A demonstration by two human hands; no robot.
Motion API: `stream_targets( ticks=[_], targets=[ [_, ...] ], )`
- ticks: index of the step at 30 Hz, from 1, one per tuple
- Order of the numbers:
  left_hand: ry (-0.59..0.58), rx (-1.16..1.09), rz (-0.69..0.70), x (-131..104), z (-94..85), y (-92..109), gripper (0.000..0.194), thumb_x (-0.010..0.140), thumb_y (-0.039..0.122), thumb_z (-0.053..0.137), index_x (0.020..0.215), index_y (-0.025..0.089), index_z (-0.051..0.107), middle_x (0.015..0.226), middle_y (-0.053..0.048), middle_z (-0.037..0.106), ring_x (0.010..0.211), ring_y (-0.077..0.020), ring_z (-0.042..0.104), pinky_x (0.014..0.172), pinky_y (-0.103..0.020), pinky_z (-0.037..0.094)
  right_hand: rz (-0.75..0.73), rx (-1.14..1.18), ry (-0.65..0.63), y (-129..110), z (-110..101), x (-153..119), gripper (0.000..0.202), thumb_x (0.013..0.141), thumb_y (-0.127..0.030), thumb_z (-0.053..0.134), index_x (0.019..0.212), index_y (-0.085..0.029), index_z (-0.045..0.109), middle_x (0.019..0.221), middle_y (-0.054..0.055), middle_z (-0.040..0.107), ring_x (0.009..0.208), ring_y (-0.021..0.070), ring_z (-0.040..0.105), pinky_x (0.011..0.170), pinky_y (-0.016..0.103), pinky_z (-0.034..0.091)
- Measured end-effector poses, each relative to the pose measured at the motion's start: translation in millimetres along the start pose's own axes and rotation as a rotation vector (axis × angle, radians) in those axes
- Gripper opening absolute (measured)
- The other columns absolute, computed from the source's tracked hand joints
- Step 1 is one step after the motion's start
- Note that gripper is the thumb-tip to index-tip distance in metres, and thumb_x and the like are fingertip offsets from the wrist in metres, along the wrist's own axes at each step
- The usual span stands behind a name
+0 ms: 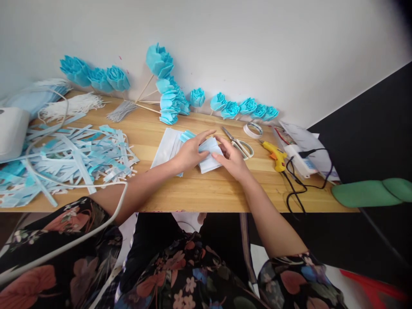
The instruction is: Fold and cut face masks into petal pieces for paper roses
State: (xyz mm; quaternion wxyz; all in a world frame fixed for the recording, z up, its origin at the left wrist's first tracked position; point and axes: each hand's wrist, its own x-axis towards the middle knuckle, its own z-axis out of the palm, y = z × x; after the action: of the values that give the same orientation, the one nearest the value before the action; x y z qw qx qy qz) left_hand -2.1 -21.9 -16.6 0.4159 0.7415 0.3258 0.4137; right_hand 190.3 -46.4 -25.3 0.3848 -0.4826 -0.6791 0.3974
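1. Clock's centred on the folded light blue sheets (210,162), 12 toward the wall. They're on the wooden table (167,195), right between both hands.
2. Left hand (189,153), at 9 o'clock: about half open, fingers stretched out toward 1, thumb touching the sheets. Can't tell if it's really gripping.
3. Right hand (233,159), at 3: loosely curved, thumb at the near side of the sheets, fingers bent around the far right corner. Can't tell how firm that is either.
4. More pale sheets (164,148) lie at 9, partly behind the left hand, with a brighter blue piece (186,136) around 10.
5. Scissors (243,147) sit between 2 and 3, just beside the right hand; tape roll (253,130) at 2.
6. Yellow glue gun (277,158) at 3, further out, near a white power strip (302,162).
7. Big messy pile of cut strips (80,150) out at 9, grey wires (121,110) at 10.
8. Blue flowers (160,60) spread along the wall from 10 to 2.
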Motion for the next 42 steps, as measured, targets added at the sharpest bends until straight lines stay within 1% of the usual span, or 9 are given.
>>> stream_targets(
  ticks=[6,12,16,20,24,27,34,39,42],
  targets=[
    [0.038,0.087,0.055,-2,-0.5,4,0.070,0.074,0.004,0.049,0.143,0.018,0.045,0.144,-0.008,0.054,0.124,-0.0227,0.056,0.108,-0.037,0.042,0.004,0.037,0.047,-4,4,0,0.057,0.080,-0.033,0.067,0.134,-0.024,0.054,0.128,0.008,0.065,0.114,0.0271,0.063,0.096,0.042,0.054],
    [0.065,0.027,0.016,4,-1.0,-8,0.073,0.073,0.009,0.059,0.144,0.013,0.041,0.147,-0.013,0.049,0.125,-0.0243,0.053,0.106,-0.037,0.042,-0.055,-0.095,0.210,-12,3,-2,0.054,0.079,-0.033,0.065,0.131,-0.023,0.054,0.101,0.006,0.069,0.083,0.0223,0.066,0.074,0.038,0.057],
    [0.053,-0.016,-0.044,6,-0.8,-9,0.072,0.070,0.020,0.073,0.138,0.013,0.049,0.143,-0.014,0.053,0.129,-0.0268,0.050,0.107,-0.037,0.039,-0.126,-0.159,0.228,-10,2,-3,0.052,0.081,-0.032,0.064,0.130,-0.022,0.054,0.100,0.006,0.068,0.083,0.0216,0.066,0.075,0.037,0.056],
    [0.016,-0.033,-0.105,4,0.2,-5,0.032,0.076,0.022,0.069,0.106,0.011,0.068,0.105,-0.008,0.072,0.098,-0.0213,0.064,0.088,-0.031,0.048,-0.158,-0.196,0.221,-6,1,-4,0.056,0.081,-0.035,0.065,0.135,-0.023,0.051,0.106,0.008,0.067,0.089,0.0229,0.066,0.081,0.040,0.056],
    [0.053,-0.057,-0.191,2,1.8,-5,0.017,0.079,0.027,0.067,0.077,0.011,0.067,0.070,-0.001,0.065,0.066,-0.0138,0.057,0.064,-0.026,0.043,-0.156,-0.252,0.197,-4,-2,-2,0.070,0.074,-0.038,0.074,0.138,-0.024,0.049,0.120,0.009,0.064,0.104,0.0260,0.063,0.091,0.042,0.053],
    [0.084,-0.095,-0.166,2,2.3,-6,0.014,0.078,0.025,0.068,0.080,0.011,0.068,0.075,-0.002,0.067,0.070,-0.0140,0.058,0.067,-0.026,0.044,-0.110,-0.256,0.214,-3,-2,0,0.059,0.074,-0.038,0.073,0.128,-0.023,0.057,0.117,0.009,0.067,0.101,0.0254,0.065,0.088,0.041,0.053],
    [0.101,-0.056,-0.157,5,-1.4,-5,0.014,0.079,0.026,0.067,0.077,0.012,0.069,0.076,-0.001,0.069,0.071,-0.0138,0.060,0.067,-0.025,0.044,-0.061,-0.309,0.280,-12,1,0,0.017,0.076,-0.037,0.066,0.080,-0.020,0.066,0.072,0.001,0.067,0.065,0.0181,0.061,0.062,0.030,0.048],
    [0.081,0.034,-0.114,6,-3.7,-3,0.011,0.082,0.022,0.063,0.083,0.012,0.069,0.079,-0.002,0.071,0.074,-0.0151,0.062,0.070,-0.026,0.045,-0.107,-0.359,0.327,-13,0,0,0.017,0.075,-0.037,0.066,0.081,-0.021,0.064,0.070,0.000,0.064,0.064,0.0175,0.058,0.062,0.030,0.046],
    [0.029,0.097,-0.103,7,-5.6,-4,0.021,0.079,0.020,0.066,0.098,0.012,0.069,0.095,-0.007,0.073,0.088,-0.0194,0.065,0.081,-0.030,0.048,-0.064,-0.361,0.229,-10,1,1,0.023,0.076,-0.039,0.066,0.090,-0.021,0.064,0.078,0.002,0.068,0.068,0.0186,0.060,0.062,0.030,0.048]
  ],
)
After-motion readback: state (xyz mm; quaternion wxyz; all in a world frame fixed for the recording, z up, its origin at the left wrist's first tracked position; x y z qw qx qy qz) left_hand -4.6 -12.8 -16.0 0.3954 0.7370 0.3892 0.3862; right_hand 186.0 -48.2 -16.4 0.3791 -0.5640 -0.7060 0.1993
